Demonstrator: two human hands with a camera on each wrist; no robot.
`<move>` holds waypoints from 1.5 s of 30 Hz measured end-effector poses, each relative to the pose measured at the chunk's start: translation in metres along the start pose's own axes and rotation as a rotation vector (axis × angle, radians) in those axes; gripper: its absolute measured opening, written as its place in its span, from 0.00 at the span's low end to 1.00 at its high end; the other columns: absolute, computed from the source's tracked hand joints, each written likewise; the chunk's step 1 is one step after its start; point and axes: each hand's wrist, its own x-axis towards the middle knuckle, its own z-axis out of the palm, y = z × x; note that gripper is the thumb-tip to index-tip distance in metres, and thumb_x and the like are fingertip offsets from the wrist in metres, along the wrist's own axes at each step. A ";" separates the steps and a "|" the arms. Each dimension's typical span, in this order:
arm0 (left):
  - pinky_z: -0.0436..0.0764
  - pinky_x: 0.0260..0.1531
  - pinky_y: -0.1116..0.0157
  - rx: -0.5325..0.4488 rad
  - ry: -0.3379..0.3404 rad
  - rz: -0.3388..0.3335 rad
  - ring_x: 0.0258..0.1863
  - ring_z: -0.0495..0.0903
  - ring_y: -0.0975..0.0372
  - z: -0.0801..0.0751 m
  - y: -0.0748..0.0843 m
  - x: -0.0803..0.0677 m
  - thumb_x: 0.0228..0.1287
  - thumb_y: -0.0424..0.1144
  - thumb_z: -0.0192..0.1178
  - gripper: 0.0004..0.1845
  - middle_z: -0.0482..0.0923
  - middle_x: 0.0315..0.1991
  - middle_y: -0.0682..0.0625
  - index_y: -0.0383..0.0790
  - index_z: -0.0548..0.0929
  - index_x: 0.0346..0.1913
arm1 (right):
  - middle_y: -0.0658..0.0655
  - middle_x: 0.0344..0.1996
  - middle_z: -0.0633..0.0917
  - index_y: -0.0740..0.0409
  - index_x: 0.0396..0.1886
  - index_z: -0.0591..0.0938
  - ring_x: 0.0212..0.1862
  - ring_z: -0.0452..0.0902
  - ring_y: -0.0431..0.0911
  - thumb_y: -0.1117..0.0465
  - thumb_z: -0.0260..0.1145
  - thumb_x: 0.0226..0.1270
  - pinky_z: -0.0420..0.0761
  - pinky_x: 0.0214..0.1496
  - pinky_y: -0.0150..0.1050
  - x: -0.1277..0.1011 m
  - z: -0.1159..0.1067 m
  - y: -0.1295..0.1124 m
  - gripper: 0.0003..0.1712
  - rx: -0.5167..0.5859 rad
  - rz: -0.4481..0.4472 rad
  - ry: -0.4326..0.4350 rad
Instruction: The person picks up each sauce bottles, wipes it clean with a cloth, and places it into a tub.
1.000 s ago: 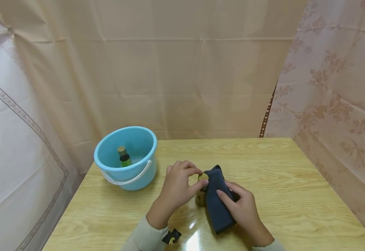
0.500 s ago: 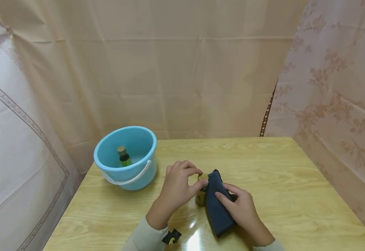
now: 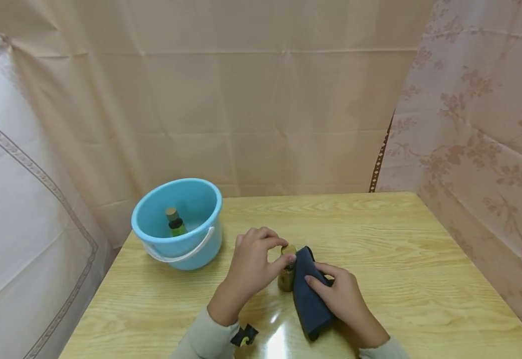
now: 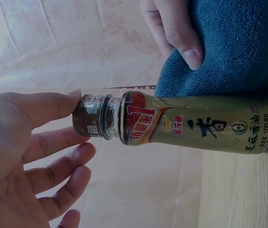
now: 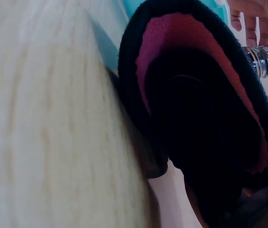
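A small sesame oil bottle (image 4: 205, 124) with a gold-brown label and brown cap stands upright on the table. My left hand (image 3: 254, 257) pinches its cap (image 4: 90, 115) between thumb and index finger; the other fingers are spread beside the neck in the left wrist view. Against the bottle's right side lies a folded dark blue terry cloth (image 3: 308, 296). My right hand (image 3: 344, 296) grips this cloth, thumb on the near face. In the right wrist view the fold gapes toward the camera, with pinkish fabric (image 5: 209, 40) inside and a dark edge.
On the left of the wood-grain table (image 3: 378, 239) stands a light blue bucket (image 3: 204, 254) with a white handle (image 3: 189, 254). Another bottle (image 3: 176, 224), green-labelled with a brown cap, leans inside it. Curtains (image 3: 261, 119) hang behind and at both sides.
My right hand has slid the cloth a little downward along the bottle, toward me. The left hand keeps its hold on the cap. The head view has shifted slightly.
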 end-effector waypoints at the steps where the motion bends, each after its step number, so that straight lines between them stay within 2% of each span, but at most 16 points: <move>1: 0.69 0.48 0.54 0.001 0.000 -0.003 0.48 0.79 0.60 0.000 0.000 0.000 0.64 0.58 0.71 0.16 0.84 0.47 0.58 0.55 0.92 0.47 | 0.58 0.56 0.88 0.47 0.59 0.88 0.34 0.88 0.40 0.51 0.77 0.65 0.85 0.31 0.35 0.000 0.000 0.000 0.23 -0.006 -0.002 -0.003; 7: 0.68 0.48 0.54 -0.007 -0.003 -0.016 0.48 0.79 0.60 -0.001 0.001 0.000 0.64 0.58 0.71 0.16 0.84 0.47 0.59 0.55 0.92 0.47 | 0.58 0.55 0.88 0.47 0.60 0.88 0.34 0.88 0.40 0.49 0.77 0.65 0.85 0.31 0.35 0.000 0.001 0.000 0.24 -0.018 -0.005 0.008; 13: 0.68 0.48 0.54 -0.004 -0.016 -0.022 0.48 0.79 0.60 -0.001 0.003 0.000 0.64 0.58 0.71 0.16 0.84 0.47 0.58 0.54 0.92 0.48 | 0.58 0.53 0.89 0.45 0.58 0.88 0.34 0.88 0.41 0.50 0.77 0.64 0.85 0.30 0.36 -0.004 0.001 -0.001 0.22 0.039 -0.029 0.056; 19: 0.68 0.49 0.54 -0.006 -0.033 -0.031 0.49 0.80 0.60 -0.003 0.004 0.000 0.65 0.58 0.70 0.16 0.84 0.48 0.58 0.54 0.92 0.49 | 0.54 0.51 0.89 0.46 0.55 0.89 0.40 0.89 0.40 0.56 0.77 0.66 0.87 0.35 0.36 -0.009 0.000 -0.006 0.18 0.107 -0.189 0.139; 25: 0.68 0.49 0.55 -0.018 -0.035 -0.028 0.49 0.79 0.61 -0.002 0.002 0.000 0.66 0.58 0.69 0.16 0.83 0.48 0.58 0.54 0.92 0.49 | 0.54 0.48 0.90 0.51 0.56 0.89 0.42 0.88 0.42 0.65 0.76 0.65 0.88 0.35 0.38 -0.013 -0.001 -0.013 0.19 0.187 -0.343 0.217; 30: 0.68 0.49 0.55 -0.031 -0.044 -0.025 0.49 0.79 0.61 -0.002 0.001 -0.001 0.67 0.58 0.68 0.16 0.83 0.48 0.59 0.54 0.92 0.50 | 0.56 0.48 0.90 0.54 0.57 0.88 0.44 0.89 0.44 0.69 0.75 0.65 0.88 0.36 0.38 -0.015 0.000 -0.013 0.20 0.223 -0.418 0.243; 38: 0.68 0.51 0.54 -0.050 -0.056 -0.023 0.49 0.79 0.61 -0.003 0.002 0.000 0.68 0.57 0.68 0.16 0.83 0.49 0.58 0.53 0.92 0.51 | 0.60 0.49 0.89 0.59 0.54 0.89 0.48 0.89 0.46 0.74 0.74 0.63 0.88 0.41 0.39 -0.016 -0.001 -0.015 0.20 0.310 -0.453 0.269; 45: 0.68 0.51 0.54 -0.070 -0.058 -0.030 0.50 0.79 0.61 -0.002 0.001 -0.001 0.68 0.56 0.68 0.16 0.83 0.49 0.58 0.52 0.91 0.51 | 0.57 0.51 0.89 0.55 0.56 0.88 0.47 0.88 0.43 0.67 0.74 0.67 0.88 0.39 0.39 -0.012 0.000 -0.011 0.18 0.247 -0.397 0.219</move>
